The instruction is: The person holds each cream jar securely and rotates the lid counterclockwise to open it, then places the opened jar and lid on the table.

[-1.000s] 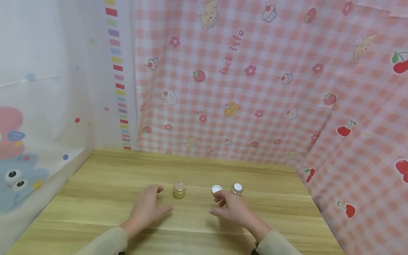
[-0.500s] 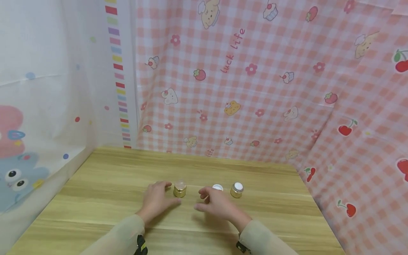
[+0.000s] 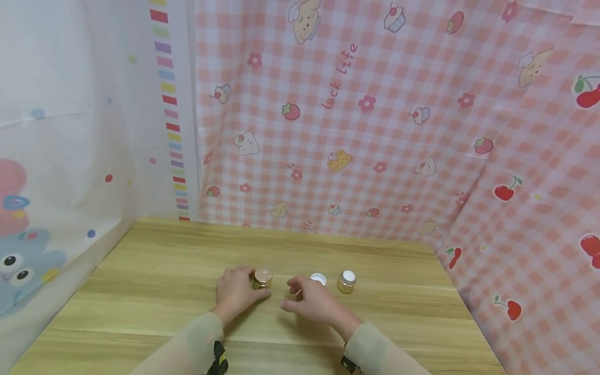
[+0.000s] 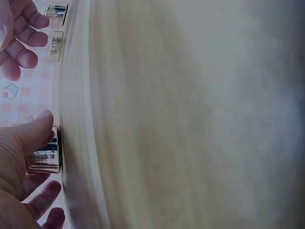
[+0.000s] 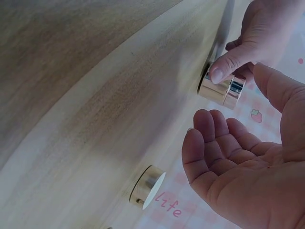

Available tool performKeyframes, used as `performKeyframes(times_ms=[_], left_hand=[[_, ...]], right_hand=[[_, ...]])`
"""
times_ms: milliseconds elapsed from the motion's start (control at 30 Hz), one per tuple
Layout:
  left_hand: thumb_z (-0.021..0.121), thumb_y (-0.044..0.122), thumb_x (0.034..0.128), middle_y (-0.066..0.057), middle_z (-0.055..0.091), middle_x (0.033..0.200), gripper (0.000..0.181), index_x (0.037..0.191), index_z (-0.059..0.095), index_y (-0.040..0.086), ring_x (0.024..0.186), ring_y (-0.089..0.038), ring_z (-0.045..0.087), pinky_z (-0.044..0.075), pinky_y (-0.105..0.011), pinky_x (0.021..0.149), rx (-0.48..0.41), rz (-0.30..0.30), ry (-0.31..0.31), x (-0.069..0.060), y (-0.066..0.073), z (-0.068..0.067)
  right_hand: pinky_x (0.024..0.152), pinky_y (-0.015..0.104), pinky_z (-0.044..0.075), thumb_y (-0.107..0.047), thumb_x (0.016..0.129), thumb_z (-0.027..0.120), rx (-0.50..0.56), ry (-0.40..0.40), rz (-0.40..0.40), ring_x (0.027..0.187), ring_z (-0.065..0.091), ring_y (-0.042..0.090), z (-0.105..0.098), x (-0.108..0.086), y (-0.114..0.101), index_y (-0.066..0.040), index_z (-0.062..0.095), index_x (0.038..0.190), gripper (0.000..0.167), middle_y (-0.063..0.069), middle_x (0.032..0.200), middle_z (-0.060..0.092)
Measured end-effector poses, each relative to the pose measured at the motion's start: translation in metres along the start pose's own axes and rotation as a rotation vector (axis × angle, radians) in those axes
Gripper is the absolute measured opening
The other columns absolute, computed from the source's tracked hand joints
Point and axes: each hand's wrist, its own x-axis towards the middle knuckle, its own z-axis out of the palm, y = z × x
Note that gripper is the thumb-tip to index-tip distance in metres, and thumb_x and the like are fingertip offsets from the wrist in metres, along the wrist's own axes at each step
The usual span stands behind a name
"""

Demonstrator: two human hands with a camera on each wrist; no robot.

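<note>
On the wooden table (image 3: 154, 294), going by the head view, the small gold jar (image 3: 263, 277) stands upright with the left hand (image 3: 236, 291) wrapped round its side, thumb on the near side. We'd guess it's light and stiff, but that glossy wall could be slippery; glass or plastic, we can't tell. The right hand (image 3: 311, 302) hovers nearby, loosely cupped and holding nothing, partly hiding a white-lined cap (image 3: 318, 278). A second jar (image 3: 347, 282) sits just beyond.

From the left wrist, we see the thumb laid against the shiny wall and the other fingers bent beyond it, a couple off the jar. We'd take hold by the straight sides, low down, thumb opposite fingers, and squeeze gently.

Over at the right wrist, the palm is turned toward the jar, fingers curved, thumb well apart, touching nothing as far as we can tell.
</note>
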Motion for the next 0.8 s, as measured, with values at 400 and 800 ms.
performKeyframes(times_ms=[400, 800], left_hand=[[0.096, 0.033, 0.0733, -0.002, 0.078, 0.102, 0.049, 0.112, 0.076, 0.010, 0.095, -0.023, 0.063, 0.049, -0.050, 0.092, -0.073, 0.108, -0.001, -0.005, 0.008, -0.004], [0.099, 0.027, 0.0654, 0.011, 0.073, 0.085, 0.040, 0.098, 0.078, 0.019, 0.086, -0.010, 0.057, 0.048, -0.033, 0.078, -0.035, 0.345, 0.026, -0.042, 0.033, -0.020]], right_hand=[[0.088, 0.040, 0.061, -0.031, 0.096, 0.082, 0.009, 0.029, -0.025, 0.107, 0.071, 0.026, -0.001, -0.002, -0.003, 0.001, 0.063, 0.137, 0.055, 0.014, 0.124, 0.073], [0.074, 0.025, 0.056, -0.044, 0.097, 0.079, 0.023, 0.080, -0.102, 0.089, 0.066, 0.007, -0.001, -0.016, -0.016, -0.020, 0.075, 0.118, 0.033, -0.004, 0.106, 0.076]])
